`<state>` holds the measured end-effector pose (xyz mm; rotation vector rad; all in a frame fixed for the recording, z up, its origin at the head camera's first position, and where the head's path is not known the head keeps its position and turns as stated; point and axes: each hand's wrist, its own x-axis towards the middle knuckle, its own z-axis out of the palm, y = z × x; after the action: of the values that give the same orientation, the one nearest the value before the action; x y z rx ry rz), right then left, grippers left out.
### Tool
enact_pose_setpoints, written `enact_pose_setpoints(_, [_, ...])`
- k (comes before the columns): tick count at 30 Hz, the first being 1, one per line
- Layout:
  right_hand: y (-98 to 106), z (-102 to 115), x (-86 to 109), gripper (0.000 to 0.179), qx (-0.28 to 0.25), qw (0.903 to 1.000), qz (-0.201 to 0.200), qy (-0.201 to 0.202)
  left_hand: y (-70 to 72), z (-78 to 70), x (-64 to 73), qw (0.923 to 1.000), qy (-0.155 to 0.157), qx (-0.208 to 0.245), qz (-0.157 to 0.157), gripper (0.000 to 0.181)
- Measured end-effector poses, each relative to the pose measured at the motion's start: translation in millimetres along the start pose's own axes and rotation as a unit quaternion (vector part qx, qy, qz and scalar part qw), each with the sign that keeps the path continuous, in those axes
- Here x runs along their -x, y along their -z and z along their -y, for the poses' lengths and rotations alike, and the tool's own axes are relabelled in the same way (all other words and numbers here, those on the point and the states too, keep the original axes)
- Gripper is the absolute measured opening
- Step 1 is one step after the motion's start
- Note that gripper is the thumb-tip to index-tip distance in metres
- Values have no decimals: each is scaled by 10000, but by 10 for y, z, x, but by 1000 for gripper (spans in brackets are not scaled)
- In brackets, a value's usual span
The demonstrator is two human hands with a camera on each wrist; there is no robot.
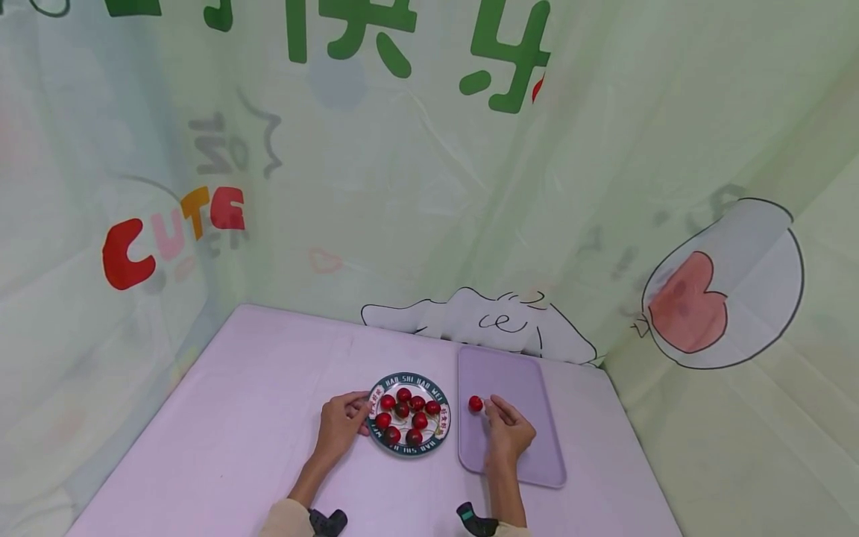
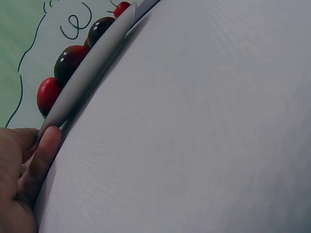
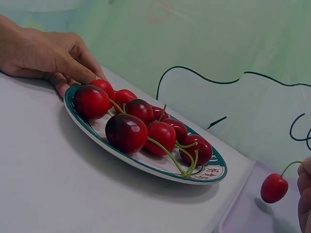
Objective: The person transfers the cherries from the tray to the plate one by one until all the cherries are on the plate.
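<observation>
A round plate (image 1: pixel 438 441) with a dark green lettered rim bears several red cherries (image 1: pixel 420 421), some with green stems. My left hand (image 1: pixel 340 425) grips the plate's left edge, thumb above and fingers under the rim, as the left wrist view shows. Over the purple tray (image 1: pixel 537 455), my right hand (image 1: pixel 508 432) pinches one cherry (image 3: pixel 274 188) by its green stem. That cherry hangs off the fingertips, its shadow falling on the tray below it in the right wrist view.
The tray lies just right of the plate on a pale table (image 1: pixel 268 388). A printed curtain (image 1: pixel 403 186) with drawings and letters hangs behind the table and along its sides. Dark wrist straps (image 1: pixel 327 522) sit near both sleeves.
</observation>
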<state>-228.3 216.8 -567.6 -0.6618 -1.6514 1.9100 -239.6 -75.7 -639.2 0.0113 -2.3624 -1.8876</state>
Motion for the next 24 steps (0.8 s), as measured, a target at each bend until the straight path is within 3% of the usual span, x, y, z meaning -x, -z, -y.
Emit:
enact_pose_setpoints(8, [-14,-12,-10,19,-189,9998,105,-43,-6,-3,4,10000,22,4,-30,33])
enact_pose_setpoints(18, [-42,-40,-9,34,-101,9992,291,-267,-14,10,2,10000,70,-48,-36,34])
enact_pose_setpoints(24, [-68,-46,-21,30,-105,9982,463,-357,-12,5,-1,10000,4,5,-26,33])
